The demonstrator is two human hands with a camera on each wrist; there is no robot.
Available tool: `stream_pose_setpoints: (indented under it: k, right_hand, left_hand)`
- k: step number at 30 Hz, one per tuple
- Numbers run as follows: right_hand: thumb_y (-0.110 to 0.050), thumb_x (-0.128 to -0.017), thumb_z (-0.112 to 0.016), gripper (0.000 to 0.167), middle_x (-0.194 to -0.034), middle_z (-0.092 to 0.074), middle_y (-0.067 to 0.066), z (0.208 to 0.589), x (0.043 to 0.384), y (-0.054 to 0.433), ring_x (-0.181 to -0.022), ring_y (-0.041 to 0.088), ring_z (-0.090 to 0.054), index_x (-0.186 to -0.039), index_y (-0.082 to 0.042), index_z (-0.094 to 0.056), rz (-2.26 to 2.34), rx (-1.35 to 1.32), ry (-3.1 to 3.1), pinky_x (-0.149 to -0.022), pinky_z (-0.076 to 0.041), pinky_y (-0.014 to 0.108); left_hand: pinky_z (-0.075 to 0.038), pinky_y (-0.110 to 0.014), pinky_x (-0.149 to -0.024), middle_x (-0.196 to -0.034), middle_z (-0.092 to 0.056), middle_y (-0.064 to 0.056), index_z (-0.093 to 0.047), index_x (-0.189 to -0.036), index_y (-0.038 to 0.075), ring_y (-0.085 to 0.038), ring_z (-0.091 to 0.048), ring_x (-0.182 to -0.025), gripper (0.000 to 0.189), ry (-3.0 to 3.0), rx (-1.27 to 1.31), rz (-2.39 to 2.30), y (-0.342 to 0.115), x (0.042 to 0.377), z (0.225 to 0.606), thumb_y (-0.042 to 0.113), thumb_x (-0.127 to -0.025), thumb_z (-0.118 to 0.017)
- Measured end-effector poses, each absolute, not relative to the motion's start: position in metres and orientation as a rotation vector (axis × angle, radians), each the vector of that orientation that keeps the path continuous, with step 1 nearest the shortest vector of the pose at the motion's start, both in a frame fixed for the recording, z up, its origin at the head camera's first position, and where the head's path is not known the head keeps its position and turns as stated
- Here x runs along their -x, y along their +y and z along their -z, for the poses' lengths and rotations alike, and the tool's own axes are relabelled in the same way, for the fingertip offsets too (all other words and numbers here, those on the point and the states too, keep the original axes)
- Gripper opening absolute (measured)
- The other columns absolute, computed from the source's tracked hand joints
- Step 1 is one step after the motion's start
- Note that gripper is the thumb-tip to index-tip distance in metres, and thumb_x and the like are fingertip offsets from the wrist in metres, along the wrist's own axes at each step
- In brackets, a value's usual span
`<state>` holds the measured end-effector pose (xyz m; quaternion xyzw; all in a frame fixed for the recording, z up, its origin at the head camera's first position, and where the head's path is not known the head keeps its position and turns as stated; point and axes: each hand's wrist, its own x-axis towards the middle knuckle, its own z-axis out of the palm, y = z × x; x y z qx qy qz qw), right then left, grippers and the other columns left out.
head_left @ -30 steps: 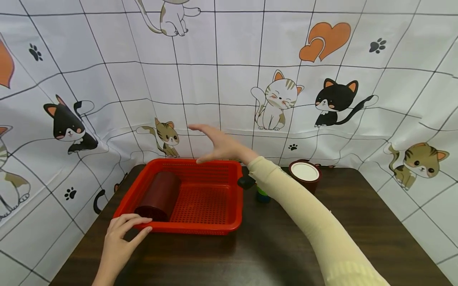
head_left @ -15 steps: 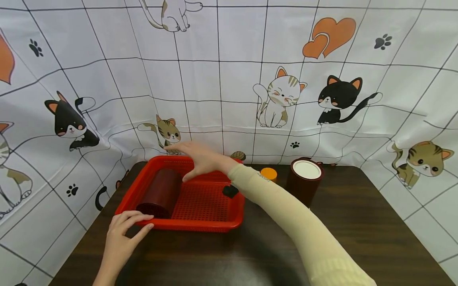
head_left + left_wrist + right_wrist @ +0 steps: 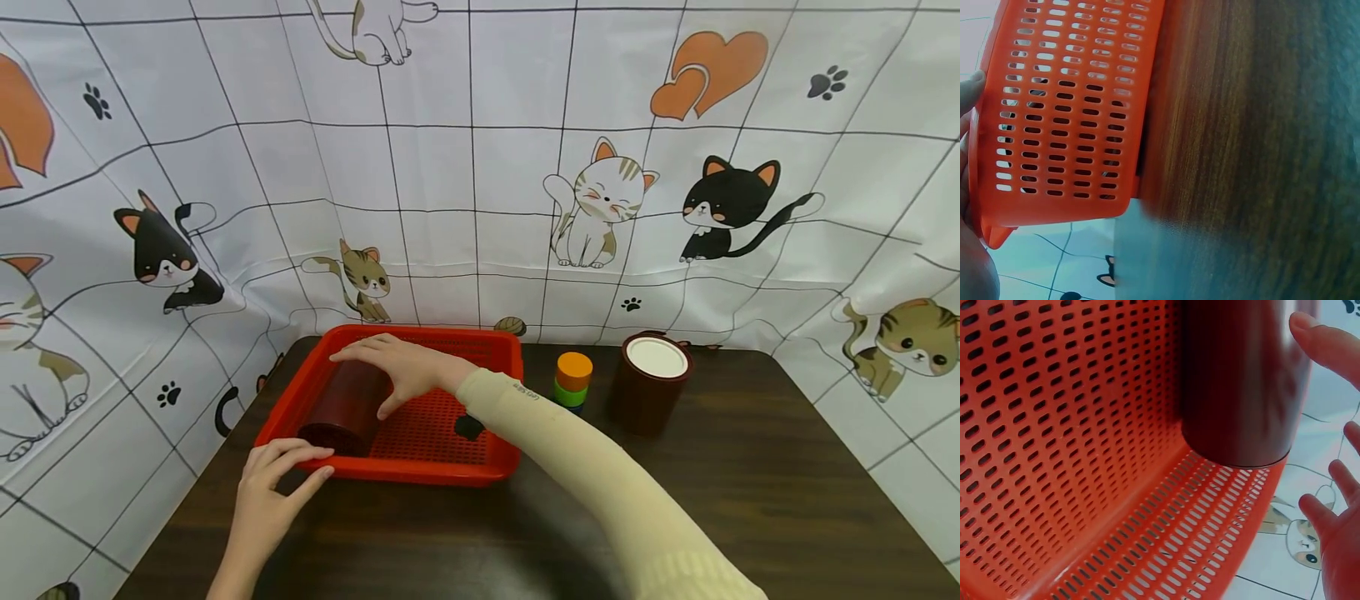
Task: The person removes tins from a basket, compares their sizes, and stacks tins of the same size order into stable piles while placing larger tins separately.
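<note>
My left hand [image 3: 266, 500] holds the near left corner of the red plastic basket [image 3: 420, 472], fingers over the rim and thumb at its front. In the left wrist view, that hand [image 3: 974, 269] shows at the rim beside the slotted basket wall [image 3: 1054, 209]. A dark red-brown cylinder [image 3: 339, 417] lies on its side along the basket's left part. Over its upper end reaches my right hand [image 3: 411, 372], thumb and fingers spread wide. In the right wrist view, the thumb overlaps the side of the cylinder [image 3: 1235, 394], and the other fingers of the hand [image 3: 1344, 544] are apart from it.
Right of the basket stands a small orange, green and blue stack [image 3: 573, 375]. Farther right is a dark red-brown canister [image 3: 643, 400] with a white top. A cat-print sheet [image 3: 517, 175] hangs behind the dark wooden table [image 3: 750, 492].
My right hand has moved left and down from above the basket's back rim to the cylinder. Its sleeve no longer covers the small coloured stack. The left hand keeps its place on the rim.
</note>
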<state>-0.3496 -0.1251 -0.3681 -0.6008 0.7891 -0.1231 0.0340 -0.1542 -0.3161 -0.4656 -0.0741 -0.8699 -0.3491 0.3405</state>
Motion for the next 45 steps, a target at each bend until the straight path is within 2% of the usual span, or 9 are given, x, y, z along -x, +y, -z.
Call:
stream_pose_setpoints:
  k: [12,23,30,39,45]
  right_hand:
    - [-0.035,-0.075,-0.086,0.099,-0.163,-0.028,0.002,0.391,0.357,-0.132,-0.151,0.022,-0.022,-0.155,-0.026,-0.029,0.377,1.884,2.415,-0.122,-0.025,0.041]
    - [-0.045,-0.076,-0.083,0.098,-0.165,-0.022,0.003,0.406,0.358,-0.140,-0.154,0.026,-0.015,-0.156,-0.031,-0.028,0.246,1.940,2.372,-0.125,-0.016,0.044]
    - [-0.046,-0.077,-0.082,0.094,-0.162,-0.027,0.001,0.411,0.361,-0.137,-0.148,0.022,-0.021,-0.155,-0.035,-0.030,0.267,1.920,2.418,-0.120,-0.027,0.041]
    - [-0.050,-0.080,-0.078,0.089,-0.158,-0.030,-0.002,0.404,0.357,-0.132,-0.140,0.020,-0.027,-0.154,-0.038,-0.030,0.224,1.891,2.478,-0.115,-0.034,0.036]
    - [-0.055,-0.079,-0.077,0.088,-0.155,-0.032,0.000,0.403,0.357,-0.133,-0.140,0.020,-0.028,-0.154,-0.041,-0.030,0.122,1.936,2.495,-0.116,-0.033,0.035]
  left_hand:
    - [-0.031,-0.018,-0.089,-0.103,-0.064,0.007,-0.078,-0.098,0.026,0.002,-0.042,-0.103,0.038,-2.276,0.142,0.936,-0.316,0.152,0.464,0.003,-0.069,-0.088]
    - [-0.030,-0.016,-0.088,-0.100,-0.065,0.004,-0.078,-0.096,0.024,0.002,-0.042,-0.101,0.037,-2.244,0.143,0.944,-0.315,0.153,0.467,0.001,-0.068,-0.088]
    - [-0.030,-0.018,-0.089,-0.101,-0.065,0.006,-0.078,-0.096,0.026,0.002,-0.042,-0.103,0.036,-2.269,0.113,0.957,-0.315,0.153,0.466,0.004,-0.069,-0.088]
    - [-0.029,-0.018,-0.090,-0.101,-0.065,0.006,-0.078,-0.097,0.025,0.002,-0.041,-0.103,0.037,-2.265,0.118,0.934,-0.315,0.153,0.465,0.003,-0.069,-0.088]
    - [-0.029,-0.017,-0.089,-0.101,-0.065,0.006,-0.077,-0.096,0.025,0.002,-0.042,-0.102,0.039,-2.247,0.154,0.917,-0.313,0.153,0.466,0.002,-0.067,-0.088]
